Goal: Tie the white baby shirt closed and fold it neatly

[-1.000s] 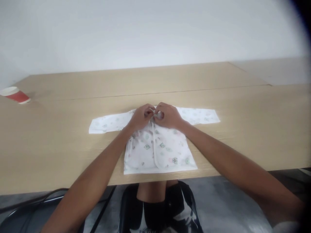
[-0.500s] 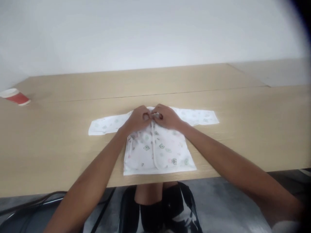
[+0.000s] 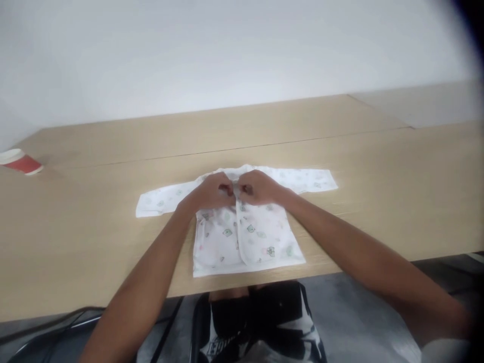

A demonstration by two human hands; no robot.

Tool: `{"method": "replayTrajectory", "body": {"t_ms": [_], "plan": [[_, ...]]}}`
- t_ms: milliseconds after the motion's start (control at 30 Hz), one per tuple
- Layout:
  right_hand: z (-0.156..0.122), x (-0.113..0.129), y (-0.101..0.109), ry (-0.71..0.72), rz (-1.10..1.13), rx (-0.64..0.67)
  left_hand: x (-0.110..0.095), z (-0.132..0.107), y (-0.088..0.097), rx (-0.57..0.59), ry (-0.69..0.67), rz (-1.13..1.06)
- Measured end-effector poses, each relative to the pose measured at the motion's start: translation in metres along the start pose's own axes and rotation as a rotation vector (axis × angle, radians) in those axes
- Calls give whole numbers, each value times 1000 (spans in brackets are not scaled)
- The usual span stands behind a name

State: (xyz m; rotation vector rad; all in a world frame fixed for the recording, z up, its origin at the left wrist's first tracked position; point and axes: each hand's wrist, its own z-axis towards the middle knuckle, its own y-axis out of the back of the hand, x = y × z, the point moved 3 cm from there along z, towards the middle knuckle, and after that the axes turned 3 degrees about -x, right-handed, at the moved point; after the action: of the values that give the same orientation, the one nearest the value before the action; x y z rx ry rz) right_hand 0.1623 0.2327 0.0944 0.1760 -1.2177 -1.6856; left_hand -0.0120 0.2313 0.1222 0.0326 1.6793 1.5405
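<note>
A small white baby shirt (image 3: 247, 237) with a pale green and pink print lies flat on the wooden table (image 3: 75, 237), sleeves spread left and right, hem toward me. My left hand (image 3: 212, 191) and my right hand (image 3: 259, 187) meet over the front opening just below the collar. Both hands are closed in a pinch on the fabric edges there. The fingertips are partly hidden, so what exactly they pinch at the opening is unclear.
A red and white paper cup (image 3: 18, 161) lies on its side at the far left of the table. A seam runs across the tabletop behind the shirt. Below the table's near edge are my lap, a dark chair and cables.
Both hands have slid a little toward me along the shirt's front opening, from the collar to just below it. The view has shifted slightly.
</note>
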Motion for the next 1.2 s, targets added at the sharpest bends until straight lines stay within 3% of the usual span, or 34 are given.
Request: {"method": "replayTrajectory", "body": {"t_ms": [167,333,533,767,1000,1200], "plan": [[0,-7,2,-57,97,44,-2,1,-7,-10,6,-67],[2,-8,20,-165,293,66,-4,3,-13,-89,-65,-34],[-16,8,27,-170,324,130,-13,1,-16,6,-199,-39],[-22,7,17,-130,254,90,-10,-1,-14,54,-31,-124],[-21,4,18,-105,225,70,-15,-1,-11,63,-15,-106],[-20,4,13,-80,192,17,-11,0,-11,-21,68,-107]]}}
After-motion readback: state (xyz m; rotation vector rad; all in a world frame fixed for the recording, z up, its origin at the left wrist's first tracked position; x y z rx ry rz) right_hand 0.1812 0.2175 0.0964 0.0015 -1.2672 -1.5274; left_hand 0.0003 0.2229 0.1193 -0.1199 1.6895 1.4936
